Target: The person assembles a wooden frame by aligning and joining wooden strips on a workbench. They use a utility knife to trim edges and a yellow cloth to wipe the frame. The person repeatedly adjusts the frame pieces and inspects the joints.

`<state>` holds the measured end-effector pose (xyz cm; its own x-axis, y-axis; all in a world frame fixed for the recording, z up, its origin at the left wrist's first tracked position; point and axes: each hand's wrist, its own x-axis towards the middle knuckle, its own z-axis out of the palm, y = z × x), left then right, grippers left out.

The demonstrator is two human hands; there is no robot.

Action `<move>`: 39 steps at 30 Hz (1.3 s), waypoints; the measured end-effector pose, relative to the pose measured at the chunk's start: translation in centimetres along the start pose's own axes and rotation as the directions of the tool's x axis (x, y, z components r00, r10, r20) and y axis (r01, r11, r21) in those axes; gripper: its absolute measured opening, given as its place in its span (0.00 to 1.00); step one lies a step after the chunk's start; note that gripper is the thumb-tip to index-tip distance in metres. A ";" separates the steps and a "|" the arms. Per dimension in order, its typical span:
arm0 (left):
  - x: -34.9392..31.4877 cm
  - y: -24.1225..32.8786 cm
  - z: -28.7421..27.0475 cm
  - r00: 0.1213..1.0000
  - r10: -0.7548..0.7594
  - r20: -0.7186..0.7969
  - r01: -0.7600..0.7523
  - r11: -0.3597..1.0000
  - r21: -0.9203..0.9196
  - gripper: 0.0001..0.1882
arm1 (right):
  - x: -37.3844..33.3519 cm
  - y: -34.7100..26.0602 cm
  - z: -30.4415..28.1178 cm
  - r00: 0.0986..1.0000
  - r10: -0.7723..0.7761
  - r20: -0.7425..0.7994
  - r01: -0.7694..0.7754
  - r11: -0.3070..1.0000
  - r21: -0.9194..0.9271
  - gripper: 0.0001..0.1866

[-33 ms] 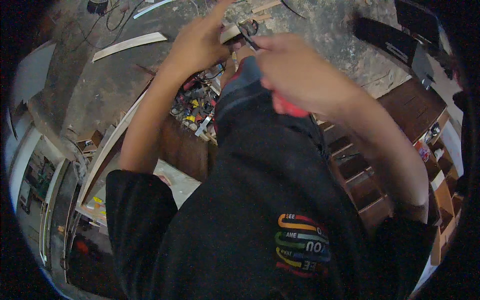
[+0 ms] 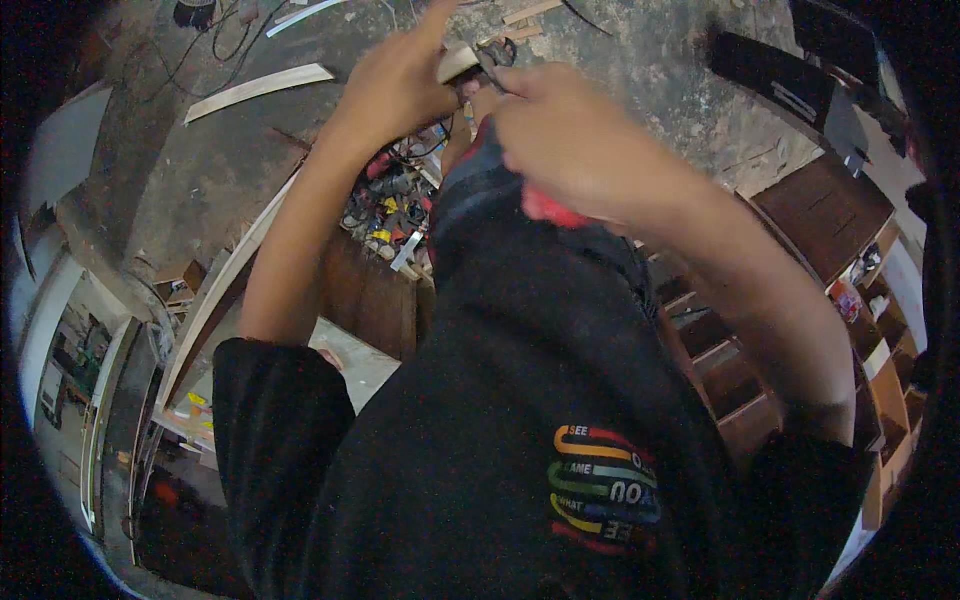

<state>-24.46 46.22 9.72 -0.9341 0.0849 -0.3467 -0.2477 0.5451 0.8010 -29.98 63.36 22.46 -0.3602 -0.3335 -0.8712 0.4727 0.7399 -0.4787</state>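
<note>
My left hand (image 2: 395, 90) is at the top centre, its index finger stretched upward and the other fingers closed around a short pale strip of wood (image 2: 459, 62). Close on its right, my right hand (image 2: 565, 125) is wrapped round a red-handled tool (image 2: 550, 206). The red handle sticks out below my palm. Its dark metal end (image 2: 489, 68) reaches beside the wood's end; the tool's exact kind is hidden by my fingers. Both hands are raised in front of my body, slightly smeared by motion.
A bin of mixed tools and small parts (image 2: 393, 215) stands under my left forearm. Pale wooden strips (image 2: 260, 90) and cables (image 2: 215, 50) lie on the stained floor. Brown wooden compartments (image 2: 725, 375) are at the right, and a long wooden edge (image 2: 225, 285) runs along the left.
My right hand has shifted a little to the left, bringing the red handle with it. The left hand and the wood strip have hardly moved.
</note>
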 end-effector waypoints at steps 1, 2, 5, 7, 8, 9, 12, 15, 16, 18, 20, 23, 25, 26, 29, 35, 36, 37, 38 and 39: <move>0.2 -0.4 0.2 1.000 -0.004 0.009 0.004 1.000 0.009 0.47 | 1.3 -0.1 1.3 0.998 -0.040 -0.044 0.035 0.995 -0.095 0.17; 0.5 -0.7 0.5 1.000 -0.009 0.019 0.009 1.000 0.016 0.47 | 2.2 0.1 1.6 0.998 -0.042 -0.056 0.031 0.982 -0.184 0.17; 1.0 -1.3 1.5 0.997 0.050 -0.053 -0.049 0.999 0.016 0.46 | 3.7 0.9 1.9 0.999 -0.039 -0.037 0.033 0.989 -0.147 0.17; 0.8 -1.3 1.8 1.000 0.001 -0.029 -0.002 0.999 -0.035 0.45 | 3.9 1.1 1.5 0.995 -0.081 0.056 0.090 0.977 -0.194 0.17; 0.7 -1.3 1.7 0.998 -0.056 0.013 0.057 0.996 -0.074 0.44 | 3.9 1.1 1.1 0.992 -0.106 0.073 0.119 0.975 -0.190 0.17; 0.7 -1.2 1.6 0.992 -0.117 0.049 0.122 0.986 -0.113 0.44 | 4.0 1.1 0.8 0.996 -0.076 0.056 0.084 0.982 -0.168 0.17; 0.2 -0.7 1.5 0.998 -0.054 0.016 0.054 0.999 0.007 0.40 | 4.7 1.7 0.9 0.999 0.043 0.010 -0.043 0.999 -0.005 0.15; 0.4 -0.7 1.0 0.998 0.002 0.061 -0.006 0.999 0.054 0.35 | 6.6 4.3 1.5 0.965 0.257 -0.051 -0.249 0.960 0.130 0.12; 0.7 -1.0 0.8 0.996 0.063 0.070 -0.066 0.997 0.041 0.33 | 7.2 5.6 1.3 0.954 0.293 -0.067 -0.279 0.945 0.170 0.11; 1.4 -1.6 0.3 0.953 0.271 0.135 -0.275 0.961 0.010 0.28 | 7.9 8.2 0.5 0.961 0.278 -0.012 -0.267 0.932 0.246 0.11; 2.0 -2.2 -0.3 0.914 0.347 0.211 -0.343 0.938 -0.058 0.24 | 7.6 11.0 -1.6 0.975 0.203 0.086 -0.220 0.919 0.326 0.11; 3.2 -2.6 -0.9 0.888 0.311 0.339 -0.287 0.950 -0.119 0.19 | 7.0 15.2 -4.2 0.980 0.200 0.009 -0.187 0.896 0.404 0.20; 3.9 -2.6 -1.1 0.842 0.371 0.391 -0.371 0.925 -0.078 0.19 | 6.5 18.9 -4.7 0.950 0.282 -0.136 -0.190 0.865 0.464 0.25; 3.9 -2.5 -1.1 0.846 0.356 0.396 -0.350 0.932 -0.090 0.19 | 6.3 20.9 -5.3 0.948 0.276 -0.160 -0.161 0.847 0.507 0.27; 4.1 -1.9 -1.4 0.848 0.330 0.416 -0.316 0.943 -0.103 0.19 | 6.1 27.6 -7.4 0.906 0.339 -0.254 -0.115 0.774 0.622 0.29; 4.2 -1.0 -1.7 0.842 0.313 0.438 -0.320 0.946 -0.062 0.16 | 6.7 41.8 -7.6 0.785 0.524 -0.331 0.015 0.518 0.855 0.11; 4.2 -1.0 -1.7 0.840 0.314 0.442 -0.322 0.945 -0.058 0.16 | 6.9 44.1 -7.7 0.775 0.550 -0.312 -0.011 0.505 0.863 0.10; 4.2 -1.0 -1.7 0.838 0.331 0.434 -0.337 0.939 -0.064 0.15 | 7.1 46.3 -7.7 0.756 0.585 -0.295 -0.040 0.491 0.871 0.09; 4.3 -0.9 -1.6 0.834 0.362 0.416 -0.365 0.928 -0.076 0.14 | 7.8 48.2 -7.8 0.739 0.611 -0.282 -0.079 0.495 0.865 0.09; 4.3 -0.9 -1.6 0.847 0.317 0.427 -0.308 0.947 -0.092 0.13 | 8.2 50.0 -8.3 0.717 0.641 -0.272 -0.122 0.499 0.858 0.09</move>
<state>-28.65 44.76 8.33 -0.7601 0.6004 -0.2484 0.0290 0.4132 0.9102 -15.95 102.47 -7.74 -0.1738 0.3942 -0.9025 0.9697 -0.0911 -0.2266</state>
